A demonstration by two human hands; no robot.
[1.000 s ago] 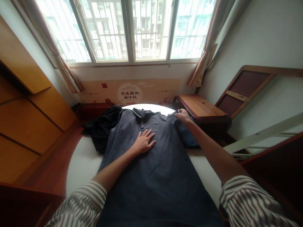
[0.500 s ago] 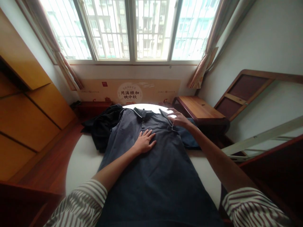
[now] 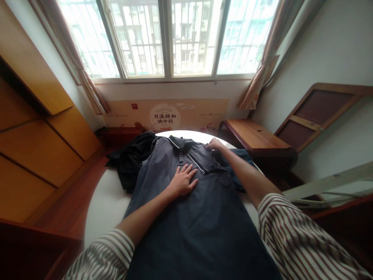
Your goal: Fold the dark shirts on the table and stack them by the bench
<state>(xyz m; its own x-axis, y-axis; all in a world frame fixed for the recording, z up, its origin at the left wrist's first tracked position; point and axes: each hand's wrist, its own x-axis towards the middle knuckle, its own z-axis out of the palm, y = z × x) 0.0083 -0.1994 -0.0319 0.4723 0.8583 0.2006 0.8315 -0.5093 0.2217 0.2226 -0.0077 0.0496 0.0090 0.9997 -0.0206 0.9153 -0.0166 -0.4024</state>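
A dark grey-blue polo shirt (image 3: 189, 225) lies front up on a round white table (image 3: 101, 206), its collar (image 3: 182, 143) at the far end. My left hand (image 3: 184, 181) rests flat on the shirt's chest below the button placket, fingers spread. At the shoulder on the right, my right hand (image 3: 215, 144) has its fingers closed on the shirt's cloth. That side's sleeve (image 3: 208, 157) lies folded in over the chest, its white-edged cuff slanting beside the placket. The exact pinch of my right fingers is partly hidden.
Black clothing (image 3: 131, 155) lies crumpled left of the shirt, and dark blue cloth (image 3: 243, 165) lies to its right. A wooden side table (image 3: 259, 136) stands behind on the right. Yellow cabinets (image 3: 35, 140) line the left, beneath barred windows (image 3: 186, 39) a printed banner (image 3: 192, 112).
My right hand has come down onto the shirt's shoulder and closed there. The right sleeve now lies folded inward across the chest. My left hand stays flat on the shirt.
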